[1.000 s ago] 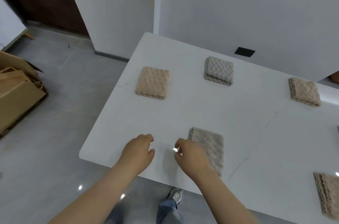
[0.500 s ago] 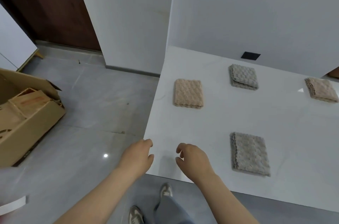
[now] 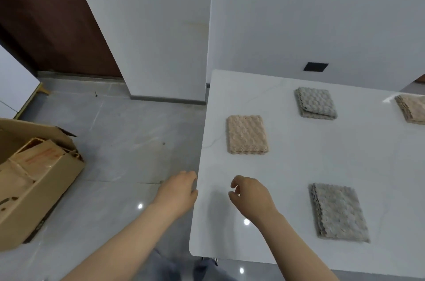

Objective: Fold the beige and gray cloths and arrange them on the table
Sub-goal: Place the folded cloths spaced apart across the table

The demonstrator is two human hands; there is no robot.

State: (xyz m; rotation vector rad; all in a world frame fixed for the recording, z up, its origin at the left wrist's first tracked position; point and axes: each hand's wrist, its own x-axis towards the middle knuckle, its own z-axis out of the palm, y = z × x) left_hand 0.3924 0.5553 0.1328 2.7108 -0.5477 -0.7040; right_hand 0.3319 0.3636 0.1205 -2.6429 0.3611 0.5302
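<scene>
Several folded cloths lie apart on the white table point(image 3: 287, 165). A beige cloth point(image 3: 247, 134) sits near the left edge, a gray cloth point(image 3: 315, 103) behind it to the right, another beige cloth point(image 3: 412, 109) at the far right, cut off by the frame. A second gray cloth point(image 3: 338, 211) lies near the front edge. My left hand point(image 3: 177, 191) hovers at the table's left edge, fingers loosely curled, holding nothing. My right hand point(image 3: 251, 195) hangs over the table's front left part, fingers loosely curled and empty, left of the near gray cloth.
An open cardboard box point(image 3: 30, 179) stands on the gray tiled floor to the left. A white wall column point(image 3: 161, 39) and a brown door point(image 3: 46, 16) are behind. A black socket point(image 3: 315, 66) is on the wall above the table.
The view has swung left, so the table now sits to the right. Both hands have drawn away from the near gray cloth, which stays folded on the table.
</scene>
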